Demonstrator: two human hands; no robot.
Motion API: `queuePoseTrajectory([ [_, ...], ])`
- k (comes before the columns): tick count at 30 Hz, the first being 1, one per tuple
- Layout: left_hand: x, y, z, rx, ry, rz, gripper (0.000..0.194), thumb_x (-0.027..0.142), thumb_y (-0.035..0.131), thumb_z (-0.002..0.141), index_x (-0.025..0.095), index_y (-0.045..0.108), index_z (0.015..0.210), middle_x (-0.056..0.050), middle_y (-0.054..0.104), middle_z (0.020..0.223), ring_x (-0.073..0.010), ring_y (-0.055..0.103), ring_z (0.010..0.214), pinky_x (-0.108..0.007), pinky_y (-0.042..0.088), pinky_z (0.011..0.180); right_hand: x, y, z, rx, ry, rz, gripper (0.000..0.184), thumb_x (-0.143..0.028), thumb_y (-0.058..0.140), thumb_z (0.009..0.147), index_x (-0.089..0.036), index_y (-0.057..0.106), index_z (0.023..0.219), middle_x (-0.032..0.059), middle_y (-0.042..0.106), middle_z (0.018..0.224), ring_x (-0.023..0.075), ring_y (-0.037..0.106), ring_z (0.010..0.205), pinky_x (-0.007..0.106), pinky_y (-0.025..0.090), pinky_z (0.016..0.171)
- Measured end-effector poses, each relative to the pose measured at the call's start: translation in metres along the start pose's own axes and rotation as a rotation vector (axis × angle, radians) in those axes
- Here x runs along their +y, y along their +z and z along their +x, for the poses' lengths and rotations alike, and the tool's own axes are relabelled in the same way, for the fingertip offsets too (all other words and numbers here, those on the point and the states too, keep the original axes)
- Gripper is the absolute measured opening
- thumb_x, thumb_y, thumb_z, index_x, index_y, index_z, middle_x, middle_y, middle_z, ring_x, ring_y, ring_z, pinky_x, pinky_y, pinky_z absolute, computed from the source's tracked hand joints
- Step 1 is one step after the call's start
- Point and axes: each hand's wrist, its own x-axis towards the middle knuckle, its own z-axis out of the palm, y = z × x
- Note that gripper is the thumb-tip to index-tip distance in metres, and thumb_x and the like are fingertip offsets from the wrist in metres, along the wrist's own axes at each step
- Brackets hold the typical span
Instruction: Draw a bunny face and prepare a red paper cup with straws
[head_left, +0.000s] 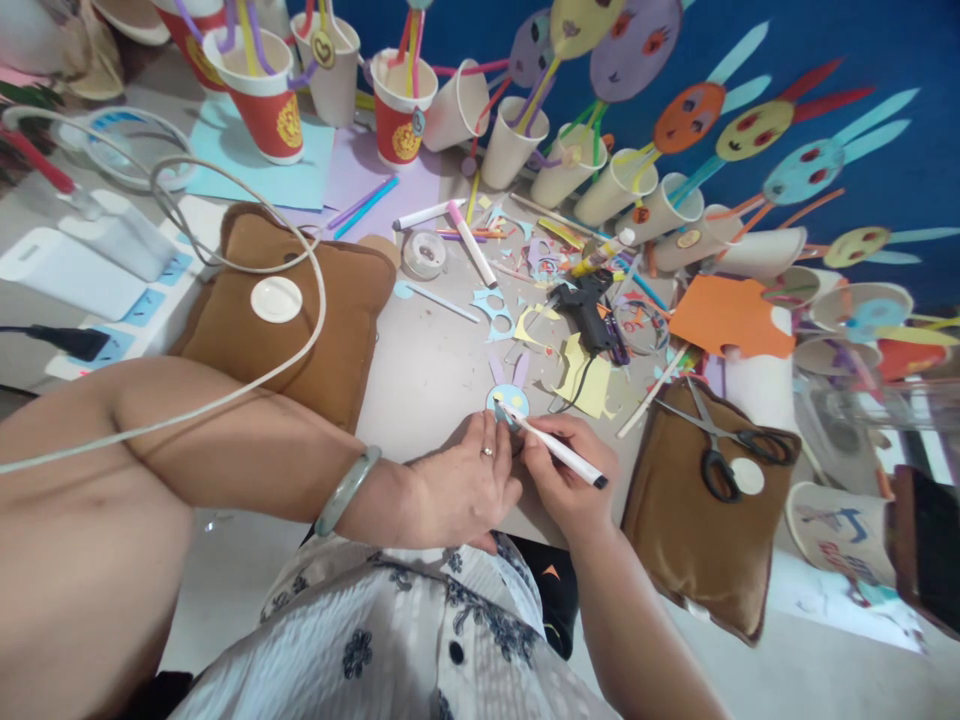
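Observation:
A small light-blue paper rabbit head (512,398) with lilac ears and yellow eye spots lies on the table in front of me. My left hand (469,480), wearing a ring, holds it at its lower edge with the fingers pressed together; the thumb is largely hidden. In my right hand (568,470) is a white marker pen (564,455) with a black end, gripped like a pencil. Its tip touches or hovers just over the rabbit's face; I cannot tell which. Yellow paper scraps (583,378) and a black glue gun (589,312) lie just beyond.
Brown cushions lie left (289,300) and right, black-handled scissors (716,440) on the right one. A white cable (319,290) loops over my left arm. Paper cups (514,145) with rabbit faces on stems line the back. Markers (471,243), tape (424,254) and offcuts are scattered mid-table.

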Motion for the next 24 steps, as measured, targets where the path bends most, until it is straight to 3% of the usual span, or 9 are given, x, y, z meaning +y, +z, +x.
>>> queuePoseTrajectory([
  [19,-0.0016,-0.0023,0.0003,-0.011,0.013,-0.028,0.087,0.083,0.063,0.074,0.004,0.068,0.108,-0.037,0.063,0.129,-0.0492,0.065,0.120,-0.061,0.046,0.100,0.0025,0.0018,-0.0027,0.027,0.079,0.001,0.010,-0.029,0.064,0.091,-0.023,0.070,0.096,0.0012,0.074,0.076,0.0171,0.070,0.062,0.031,0.057,0.061],
  [24,-0.0009,-0.0012,-0.0001,-0.002,0.005,-0.011,0.089,0.085,0.060,0.073,0.004,0.068,0.109,-0.037,0.064,0.128,-0.0520,0.065,0.118,-0.061,0.045,0.099,0.0010,0.0018,-0.0015,0.037,0.093,0.023,0.010,-0.030,0.064,0.091,-0.023,0.069,0.095,0.0009,0.073,0.075,0.0167,0.069,0.061,0.030,0.056,0.058],
])
